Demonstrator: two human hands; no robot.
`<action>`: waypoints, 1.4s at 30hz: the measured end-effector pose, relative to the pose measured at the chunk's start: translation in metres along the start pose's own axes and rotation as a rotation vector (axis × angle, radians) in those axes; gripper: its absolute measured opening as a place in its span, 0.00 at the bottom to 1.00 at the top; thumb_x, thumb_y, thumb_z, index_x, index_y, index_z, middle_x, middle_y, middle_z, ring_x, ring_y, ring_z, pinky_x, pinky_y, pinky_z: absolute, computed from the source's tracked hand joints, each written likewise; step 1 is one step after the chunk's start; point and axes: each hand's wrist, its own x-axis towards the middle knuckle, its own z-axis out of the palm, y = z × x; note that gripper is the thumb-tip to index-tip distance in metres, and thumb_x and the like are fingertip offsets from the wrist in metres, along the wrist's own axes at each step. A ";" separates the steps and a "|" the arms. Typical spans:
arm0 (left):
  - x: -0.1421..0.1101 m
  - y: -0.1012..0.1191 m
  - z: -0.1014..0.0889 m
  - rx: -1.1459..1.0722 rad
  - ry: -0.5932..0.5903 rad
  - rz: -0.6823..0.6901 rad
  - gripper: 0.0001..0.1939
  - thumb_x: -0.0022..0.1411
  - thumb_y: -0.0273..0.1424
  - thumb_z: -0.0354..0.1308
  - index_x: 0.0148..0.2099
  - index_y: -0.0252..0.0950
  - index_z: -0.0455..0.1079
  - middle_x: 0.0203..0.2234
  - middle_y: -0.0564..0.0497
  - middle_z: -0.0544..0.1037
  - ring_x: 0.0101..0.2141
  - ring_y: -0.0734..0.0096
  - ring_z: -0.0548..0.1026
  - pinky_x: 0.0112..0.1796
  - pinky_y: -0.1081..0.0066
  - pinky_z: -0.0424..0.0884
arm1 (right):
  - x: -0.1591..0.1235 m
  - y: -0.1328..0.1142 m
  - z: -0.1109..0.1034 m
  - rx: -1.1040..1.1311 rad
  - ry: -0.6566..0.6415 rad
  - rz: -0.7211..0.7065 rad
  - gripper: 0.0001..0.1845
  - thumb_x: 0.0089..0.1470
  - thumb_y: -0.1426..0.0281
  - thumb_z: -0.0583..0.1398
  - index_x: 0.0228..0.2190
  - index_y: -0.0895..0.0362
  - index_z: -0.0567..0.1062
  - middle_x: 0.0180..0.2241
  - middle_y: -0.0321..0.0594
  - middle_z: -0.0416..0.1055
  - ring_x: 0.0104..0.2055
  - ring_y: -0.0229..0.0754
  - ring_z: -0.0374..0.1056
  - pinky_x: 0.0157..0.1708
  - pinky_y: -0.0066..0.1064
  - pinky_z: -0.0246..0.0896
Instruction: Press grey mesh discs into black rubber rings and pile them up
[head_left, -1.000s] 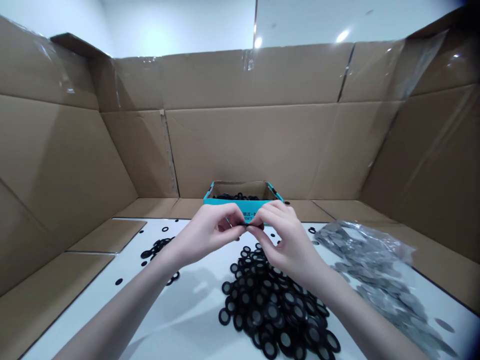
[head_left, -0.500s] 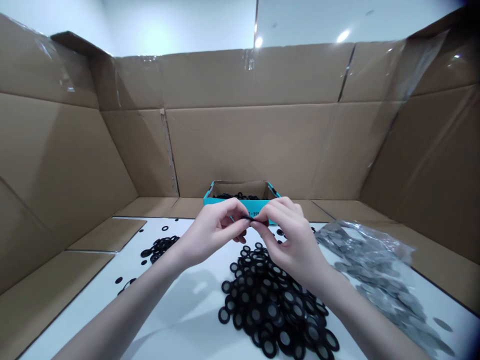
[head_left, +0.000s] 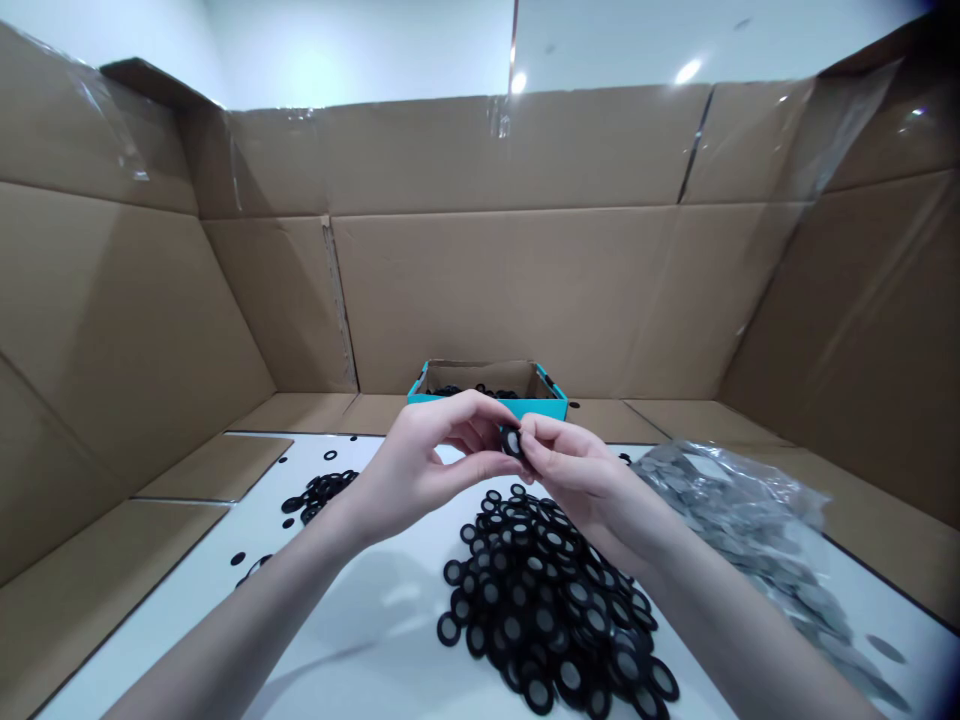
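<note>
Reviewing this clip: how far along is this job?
Looks done: the large heap of black rings with grey centres. In hand: one black ring, pinched between the left hand and right hand. Still left: the smaller heap of black rings, seemingly without centres, the grey discs in a clear plastic bag, and the rings in the teal cardboard box.

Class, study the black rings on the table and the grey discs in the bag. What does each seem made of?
The black rings look like matte rubber or soft plastic: dull, no glare. The grey discs look like metal, perhaps mesh, with a soft sheen, though the bag blurs them.
</note>
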 end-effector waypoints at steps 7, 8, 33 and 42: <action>-0.001 0.005 -0.004 0.090 -0.028 0.042 0.10 0.63 0.23 0.55 0.47 0.31 0.72 0.36 0.48 0.78 0.33 0.73 0.76 0.35 0.74 0.73 | 0.000 0.003 -0.005 -0.186 0.016 -0.167 0.14 0.55 0.57 0.59 0.27 0.54 0.70 0.28 0.35 0.64 0.32 0.39 0.58 0.33 0.32 0.52; -0.001 0.004 -0.004 0.098 -0.023 0.047 0.11 0.63 0.22 0.54 0.47 0.31 0.72 0.35 0.48 0.78 0.33 0.73 0.76 0.34 0.74 0.73 | 0.000 0.003 -0.005 -0.259 0.050 -0.206 0.12 0.56 0.58 0.59 0.28 0.54 0.71 0.29 0.36 0.66 0.33 0.39 0.59 0.34 0.32 0.53; -0.002 0.004 0.002 0.270 -0.029 -0.127 0.07 0.65 0.29 0.53 0.33 0.35 0.66 0.24 0.56 0.72 0.26 0.77 0.71 0.26 0.78 0.65 | 0.001 0.013 0.000 -0.700 0.326 -0.499 0.07 0.55 0.72 0.56 0.25 0.55 0.69 0.26 0.35 0.68 0.30 0.39 0.60 0.32 0.32 0.53; 0.000 0.001 -0.001 0.209 0.016 -0.061 0.10 0.62 0.31 0.60 0.45 0.35 0.68 0.28 0.55 0.74 0.28 0.76 0.73 0.31 0.75 0.70 | 0.001 0.006 0.000 -0.470 0.229 -0.271 0.12 0.54 0.63 0.57 0.23 0.55 0.68 0.23 0.34 0.63 0.27 0.37 0.57 0.28 0.31 0.51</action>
